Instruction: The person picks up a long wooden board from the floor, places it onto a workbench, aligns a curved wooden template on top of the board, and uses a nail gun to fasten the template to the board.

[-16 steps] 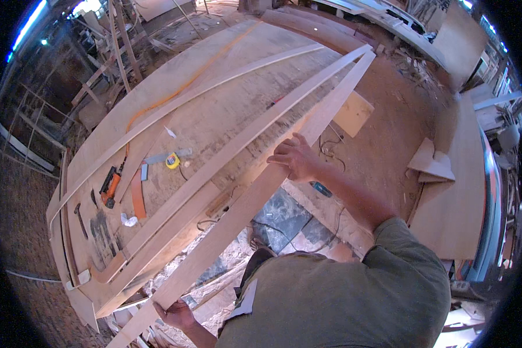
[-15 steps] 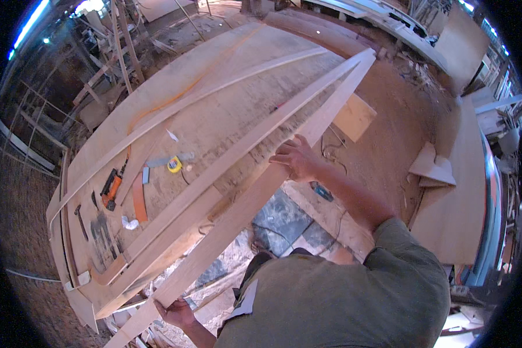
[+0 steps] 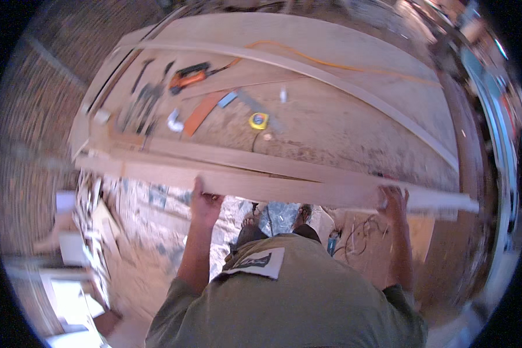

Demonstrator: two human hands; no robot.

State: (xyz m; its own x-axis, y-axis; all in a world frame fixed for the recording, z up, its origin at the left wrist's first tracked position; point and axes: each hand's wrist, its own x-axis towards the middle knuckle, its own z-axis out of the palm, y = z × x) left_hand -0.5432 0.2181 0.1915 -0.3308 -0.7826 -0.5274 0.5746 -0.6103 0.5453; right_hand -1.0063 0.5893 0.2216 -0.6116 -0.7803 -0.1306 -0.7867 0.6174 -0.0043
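A long pale wooden board runs crosswise in front of me along the near edge of the wide wooden worktable. My left hand grips its near edge left of the middle, thumb on top and fingers underneath. Towards the right end, my right hand is closed over the same edge. Just behind it, a second long board lies on the table, and the two come close together at the right. The picture is somewhat blurred by motion.
On the table lie an orange and black power tool with an orange cord, a yellow tape measure, a blue block, a reddish strip and a hammer. A thin wooden strip crosses the far side.
My view has turned, so the board now lies crosswise instead of diagonal. My left hand has come up from the board's lower end region, and both hands still hold the board.
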